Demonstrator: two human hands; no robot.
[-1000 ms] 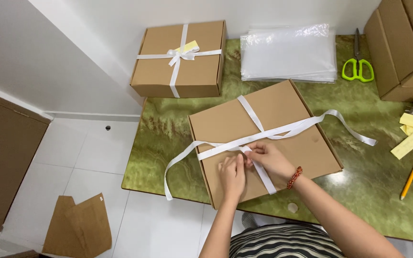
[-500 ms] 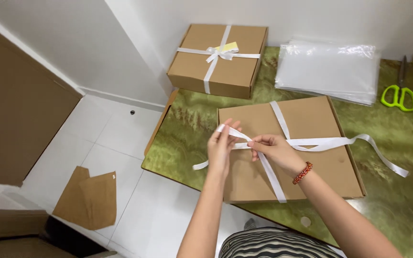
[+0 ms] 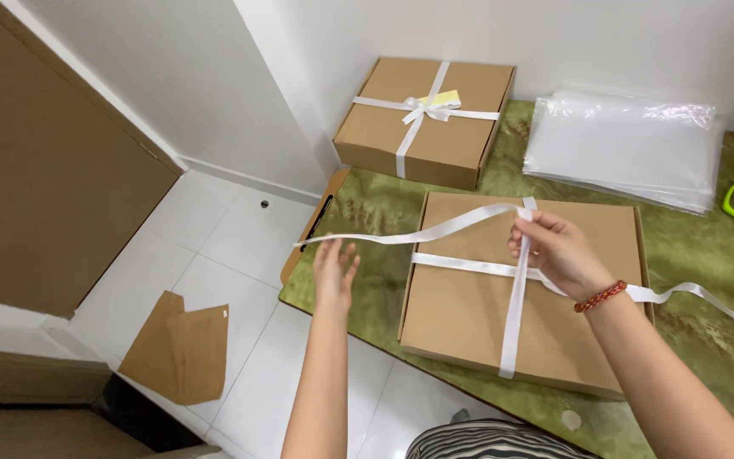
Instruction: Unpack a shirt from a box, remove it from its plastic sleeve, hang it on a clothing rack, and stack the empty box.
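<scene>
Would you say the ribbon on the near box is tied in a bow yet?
Not tied. The white ribbon only crosses on the near box; the right hand pinches one loose strand, no bow.

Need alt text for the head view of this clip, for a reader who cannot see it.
The right hand pinches a white ribbon crossed over a flat brown cardboard box on a green table, while the open left hand sits under the ribbon's loose end. Behind lie a ribbon-tied box and clear plastic bags.

Home packing corner: ribboned boxes (image 3: 425, 119), plastic sleeves (image 3: 626, 149).
</scene>
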